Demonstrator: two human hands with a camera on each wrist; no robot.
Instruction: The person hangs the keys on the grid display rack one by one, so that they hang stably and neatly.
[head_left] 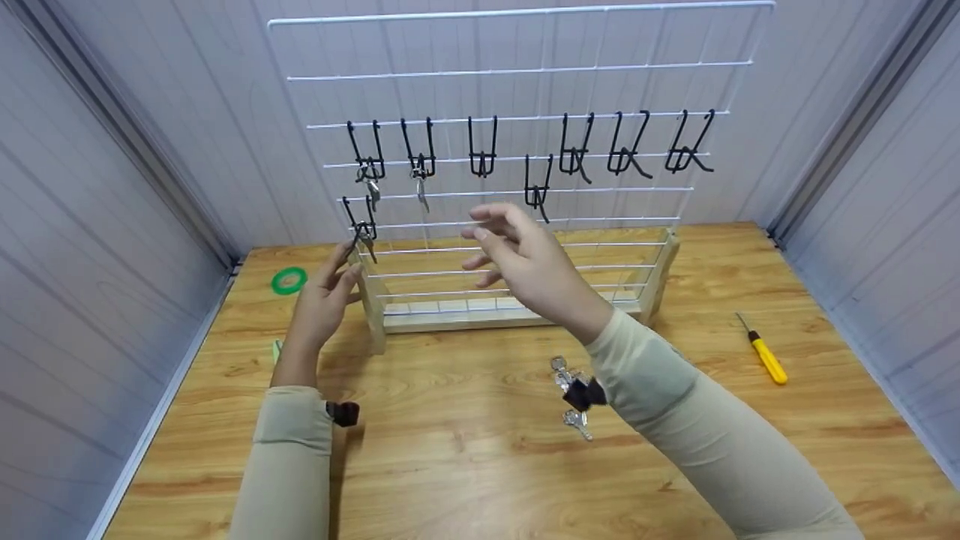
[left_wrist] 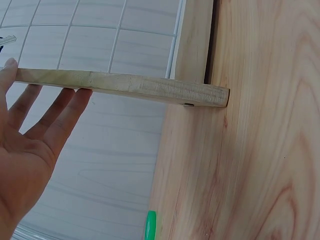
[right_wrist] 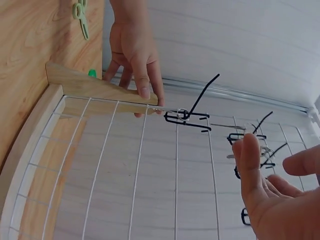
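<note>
My left hand (head_left: pixel 321 311) grips the left wooden side post (left_wrist: pixel 125 85) of a white wire rack (head_left: pixel 517 71), thumb on one face and fingers on the other. Just above it, a key (head_left: pixel 370 247) hangs from a low black hook (head_left: pixel 349 214). My right hand (head_left: pixel 536 266) is held in front of the rack's middle, fingers loosely bent around nothing. Two upper-left hooks also carry keys, one key (head_left: pixel 373 193) at the far left and another key (head_left: pixel 422 196) beside it. Several bare black hooks (head_left: pixel 482 161) hang farther right.
Loose keys (head_left: pixel 576 421) lie on the wooden table below my right wrist, partly hidden by the wrist camera. A yellow-handled screwdriver (head_left: pixel 768 361) is at the right. Left of the rack lie a green ring (head_left: pixel 276 282) and a light green tool (right_wrist: pixel 80 17). Panelled walls surround the table.
</note>
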